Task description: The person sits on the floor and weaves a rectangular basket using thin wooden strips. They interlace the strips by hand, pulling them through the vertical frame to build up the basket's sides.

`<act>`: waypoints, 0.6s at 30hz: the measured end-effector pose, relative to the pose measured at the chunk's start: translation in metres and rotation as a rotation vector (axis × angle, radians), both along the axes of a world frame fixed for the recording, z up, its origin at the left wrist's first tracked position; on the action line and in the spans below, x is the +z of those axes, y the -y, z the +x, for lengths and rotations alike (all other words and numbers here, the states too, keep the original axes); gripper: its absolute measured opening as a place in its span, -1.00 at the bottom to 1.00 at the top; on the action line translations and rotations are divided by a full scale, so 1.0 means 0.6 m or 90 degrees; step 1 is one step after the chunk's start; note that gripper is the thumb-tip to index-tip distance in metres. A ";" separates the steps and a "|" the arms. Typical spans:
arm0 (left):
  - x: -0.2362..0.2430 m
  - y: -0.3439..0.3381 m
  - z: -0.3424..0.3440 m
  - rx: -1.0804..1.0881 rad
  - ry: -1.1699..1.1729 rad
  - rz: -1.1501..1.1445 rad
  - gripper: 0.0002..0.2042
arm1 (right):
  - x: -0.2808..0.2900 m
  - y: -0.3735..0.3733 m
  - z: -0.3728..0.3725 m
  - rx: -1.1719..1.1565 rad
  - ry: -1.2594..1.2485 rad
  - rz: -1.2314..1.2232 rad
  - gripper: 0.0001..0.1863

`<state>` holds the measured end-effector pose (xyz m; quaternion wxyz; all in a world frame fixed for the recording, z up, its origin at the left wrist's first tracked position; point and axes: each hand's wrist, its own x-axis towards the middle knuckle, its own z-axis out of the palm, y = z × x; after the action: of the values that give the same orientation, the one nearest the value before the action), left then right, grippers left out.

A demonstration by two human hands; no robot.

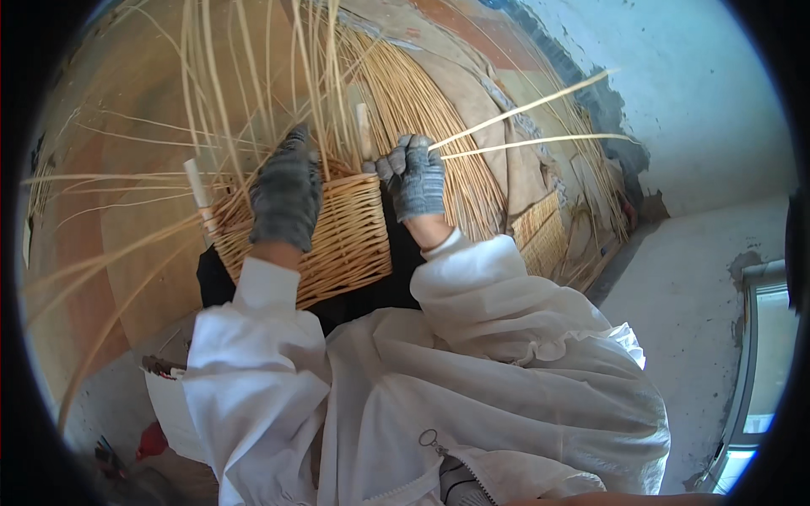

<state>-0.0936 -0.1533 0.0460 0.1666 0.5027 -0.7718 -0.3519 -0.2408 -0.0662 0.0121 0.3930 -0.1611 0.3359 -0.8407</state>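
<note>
A half-woven wicker basket (348, 240) rests on dark cloth over my lap, with long pale willow rods rising from its far edge. My right hand (418, 179), in a grey knit glove, is closed at the basket's right corner. Two willow rods (531, 108) stick out of its grip toward the upper right. Over the left part of the basket's near wall lies my left hand (287, 192), gloved alike and slightly blurred. Its fingers reach up among the rods, mostly hidden. Pale sticks stand at the left corner (198, 190) and the far right corner (364, 131).
A thick bundle of loose willow rods (422, 101) lies beyond my right hand. Brown cloth (485, 114) and a woven wicker panel (540, 234) are right of it. Long rods fan out leftward over a board (126, 278). A white box (173, 413) stands low on the left.
</note>
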 end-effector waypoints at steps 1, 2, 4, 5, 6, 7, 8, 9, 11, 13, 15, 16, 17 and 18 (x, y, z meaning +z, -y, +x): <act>-0.003 0.006 -0.012 -0.066 0.044 0.097 -0.64 | 0.001 -0.009 0.005 0.052 0.063 -0.038 -0.81; -0.006 0.013 -0.024 -0.130 0.083 0.191 -0.67 | 0.014 -0.014 -0.003 -0.007 0.083 0.017 -0.85; -0.052 0.024 -0.038 -0.205 -0.044 0.241 -0.75 | 0.052 -0.038 -0.058 -0.146 0.096 0.127 -0.91; -0.044 0.010 -0.027 -0.194 -0.084 0.208 -0.76 | 0.052 -0.059 -0.111 -0.136 0.125 0.051 -0.90; -0.041 0.004 -0.022 -0.178 -0.122 0.174 -0.77 | 0.048 -0.064 -0.156 -0.121 0.155 -0.024 -0.89; -0.056 0.001 -0.035 -0.160 -0.019 0.132 -0.77 | 0.064 -0.041 -0.155 -0.159 0.101 0.023 -0.85; -0.051 -0.006 -0.030 -0.141 -0.001 0.142 -0.72 | 0.096 0.001 -0.135 -0.187 0.058 0.067 -0.80; -0.046 -0.010 -0.024 -0.116 0.016 0.146 -0.67 | 0.119 0.052 -0.119 -0.152 -0.019 0.075 -0.78; -0.052 -0.014 -0.034 -0.034 0.091 0.110 -0.61 | 0.105 0.180 -0.074 -0.107 -0.178 0.087 -0.77; -0.056 -0.024 -0.094 0.007 0.183 0.012 -0.57 | 0.053 0.282 -0.131 -0.042 -0.343 0.031 -0.79; -0.061 0.000 -0.053 0.008 0.158 0.048 -0.58 | 0.151 0.249 -0.057 0.100 -0.304 0.214 -0.73; -0.052 0.006 -0.045 -0.004 0.124 0.055 -0.58 | 0.141 0.233 -0.114 0.135 -0.258 0.174 -0.83; -0.051 0.007 -0.034 -0.002 0.086 0.098 -0.57 | 0.092 0.210 -0.176 0.173 -0.194 0.144 -0.85; -0.053 0.007 -0.030 -0.014 0.036 0.146 -0.56 | 0.082 0.160 -0.230 0.230 -0.077 0.147 -0.83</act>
<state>-0.1118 -0.1573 0.0144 0.0821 0.5196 -0.7363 -0.4256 -0.3786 -0.1620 0.0612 0.5324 -0.2230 0.4189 -0.7009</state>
